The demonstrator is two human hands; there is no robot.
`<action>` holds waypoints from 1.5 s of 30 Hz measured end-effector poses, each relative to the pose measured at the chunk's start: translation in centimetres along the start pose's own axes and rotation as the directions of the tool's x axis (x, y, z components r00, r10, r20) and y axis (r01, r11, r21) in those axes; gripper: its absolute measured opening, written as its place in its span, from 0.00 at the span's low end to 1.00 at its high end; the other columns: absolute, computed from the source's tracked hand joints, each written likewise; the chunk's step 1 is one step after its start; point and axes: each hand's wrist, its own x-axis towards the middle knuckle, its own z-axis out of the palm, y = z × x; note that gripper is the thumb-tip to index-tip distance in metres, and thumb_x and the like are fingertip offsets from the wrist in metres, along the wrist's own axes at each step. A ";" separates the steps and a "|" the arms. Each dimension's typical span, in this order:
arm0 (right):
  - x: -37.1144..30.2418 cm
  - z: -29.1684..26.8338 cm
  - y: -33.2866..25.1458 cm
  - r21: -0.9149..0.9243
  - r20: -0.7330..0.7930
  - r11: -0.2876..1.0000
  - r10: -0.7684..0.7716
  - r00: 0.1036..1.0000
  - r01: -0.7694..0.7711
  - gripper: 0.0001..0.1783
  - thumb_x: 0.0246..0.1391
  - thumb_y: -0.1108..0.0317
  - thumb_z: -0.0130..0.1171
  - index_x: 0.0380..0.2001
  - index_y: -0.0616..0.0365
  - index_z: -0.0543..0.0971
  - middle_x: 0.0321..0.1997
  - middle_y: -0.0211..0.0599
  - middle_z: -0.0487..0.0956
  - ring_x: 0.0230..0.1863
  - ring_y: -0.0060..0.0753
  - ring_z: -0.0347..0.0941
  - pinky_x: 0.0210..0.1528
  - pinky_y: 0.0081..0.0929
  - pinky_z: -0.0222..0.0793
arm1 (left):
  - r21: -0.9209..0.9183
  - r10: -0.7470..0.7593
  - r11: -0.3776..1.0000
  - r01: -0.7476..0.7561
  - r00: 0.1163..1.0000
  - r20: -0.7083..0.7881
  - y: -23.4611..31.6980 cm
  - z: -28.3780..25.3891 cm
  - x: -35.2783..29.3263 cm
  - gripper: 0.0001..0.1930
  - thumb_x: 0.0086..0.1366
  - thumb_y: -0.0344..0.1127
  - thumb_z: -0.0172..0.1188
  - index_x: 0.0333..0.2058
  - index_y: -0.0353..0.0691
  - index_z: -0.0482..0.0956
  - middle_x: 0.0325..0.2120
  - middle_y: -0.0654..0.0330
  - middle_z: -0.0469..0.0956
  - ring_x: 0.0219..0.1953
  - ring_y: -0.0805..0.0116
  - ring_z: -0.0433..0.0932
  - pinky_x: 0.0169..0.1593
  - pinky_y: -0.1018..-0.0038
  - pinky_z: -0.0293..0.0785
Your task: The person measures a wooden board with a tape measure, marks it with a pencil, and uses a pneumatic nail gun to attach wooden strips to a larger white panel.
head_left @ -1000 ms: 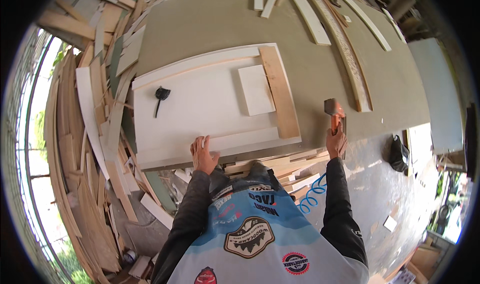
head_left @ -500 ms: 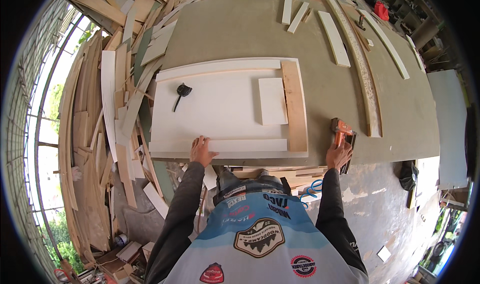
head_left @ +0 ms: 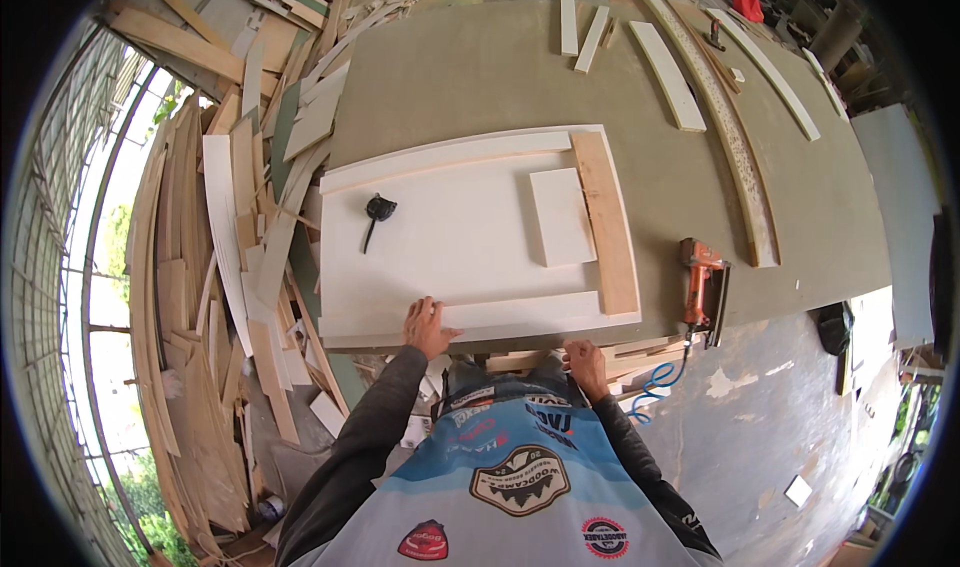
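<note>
A white panel [head_left: 450,227] lies on the large table board, with white strips along its far and near long sides and a bare wooden strip [head_left: 606,229] across its right end. My left hand [head_left: 428,329] is closed over the near white strip [head_left: 525,312], fingers on top and thumb toward the panel's near edge. Just off that edge, in front of my body, my right hand [head_left: 586,364] has curled fingers and nothing visible in them. An orange and black nail gun [head_left: 703,289] rests on the table's near edge, its blue air hose [head_left: 655,385] hanging down.
On the panel are a black tape measure [head_left: 379,207] and a short white board [head_left: 562,217]. Long strips, including a speckled one [head_left: 735,157], lie on the table's right part. Piles of offcuts [head_left: 245,217] crowd the left side. A metal grille [head_left: 60,217] stands beyond them.
My right hand has let go of the nail gun at the table's edge and moved left toward my body. The panel looks slightly turned in view; my left hand remains on its near strip.
</note>
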 end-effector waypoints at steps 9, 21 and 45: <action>4.3 11.1 2.7 -0.051 -0.613 0.968 -0.223 0.758 0.244 0.16 0.57 0.60 0.67 0.37 0.63 0.77 0.22 0.32 0.77 0.24 0.24 0.70 0.29 0.26 0.68 | -0.125 0.184 0.974 -0.186 0.982 -0.030 -1.9 -0.2 1.3 0.33 0.52 0.58 0.73 0.42 0.32 0.80 0.40 0.51 0.73 0.47 0.51 0.73 0.51 0.56 0.71; -1.4 20.5 -1.1 0.478 -0.541 0.851 0.090 0.836 0.218 0.14 0.59 0.67 0.63 0.46 0.63 0.78 0.31 0.31 0.75 0.32 0.25 0.72 0.30 0.28 0.72 | -0.206 0.287 0.930 -0.305 0.951 -0.113 -1.8 0.8 1.1 0.29 0.51 0.60 0.73 0.31 0.35 0.79 0.33 0.54 0.75 0.40 0.53 0.77 0.47 0.58 0.73; -1.9 25.2 -6.6 0.217 -0.582 0.976 0.103 0.806 0.033 0.45 0.45 0.56 0.69 0.59 0.75 0.65 0.60 0.65 0.62 0.62 0.66 0.63 0.65 0.48 0.62 | 0.070 -0.187 0.982 0.177 0.964 0.189 -41.9 -6.8 26.9 0.36 0.74 0.65 0.41 0.68 0.44 0.65 0.69 0.56 0.61 0.70 0.52 0.60 0.67 0.42 0.49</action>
